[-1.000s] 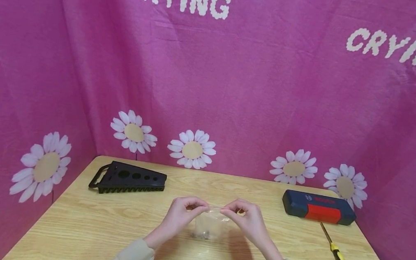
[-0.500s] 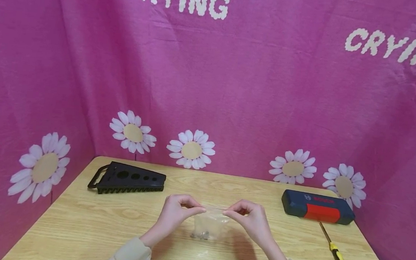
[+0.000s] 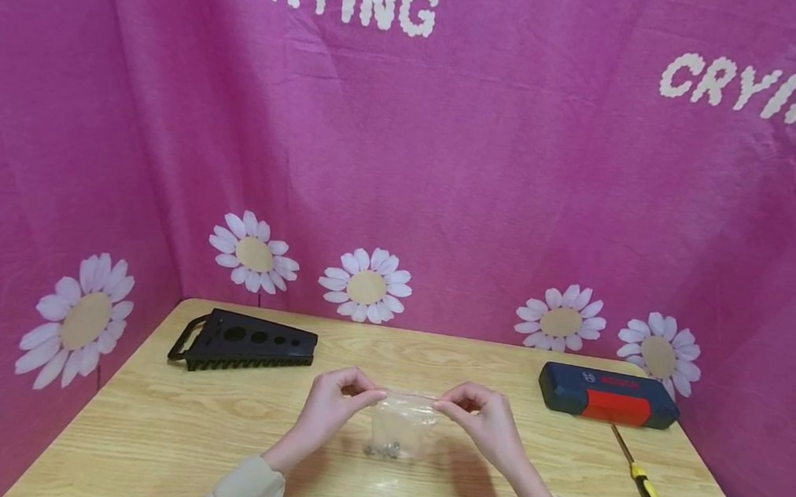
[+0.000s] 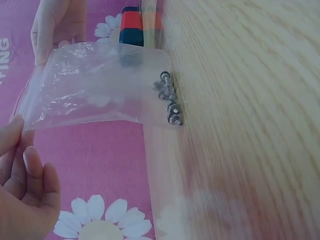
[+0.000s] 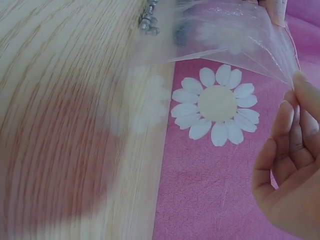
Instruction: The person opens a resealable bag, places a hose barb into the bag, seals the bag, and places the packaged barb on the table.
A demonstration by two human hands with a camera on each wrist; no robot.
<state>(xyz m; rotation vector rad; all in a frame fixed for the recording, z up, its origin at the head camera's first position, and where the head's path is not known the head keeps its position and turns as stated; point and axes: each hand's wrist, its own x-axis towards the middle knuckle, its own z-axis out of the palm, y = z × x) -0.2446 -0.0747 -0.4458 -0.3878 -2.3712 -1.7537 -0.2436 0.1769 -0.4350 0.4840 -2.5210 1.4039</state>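
Note:
A clear zip-lock plastic bag [image 3: 405,427] hangs upright between both hands, just over or touching the wooden table. Several small metal screws [image 4: 170,100] or similar fasteners lie in its bottom corner; their exact kind is hard to tell. My left hand [image 3: 333,405] pinches one top corner between thumb and forefinger. At the opposite top corner my right hand [image 3: 485,422] pinches the same edge, which is stretched straight and carries a thin reddish line. In the right wrist view the bag [image 5: 225,40] looks flat along its top, and the remaining fingers of the right hand [image 5: 295,160] curl loosely.
A black wrench holder rack [image 3: 248,342] lies at the back left of the table [image 3: 140,431]. On the right sit a blue and red Bosch case [image 3: 608,396] and a yellow and black screwdriver [image 3: 649,487]. A pink flowered cloth [image 3: 462,167] hangs around the table.
My hands have drawn apart, the left moving left and the right slightly right. The bag's top edge between them is now wider and straighter.

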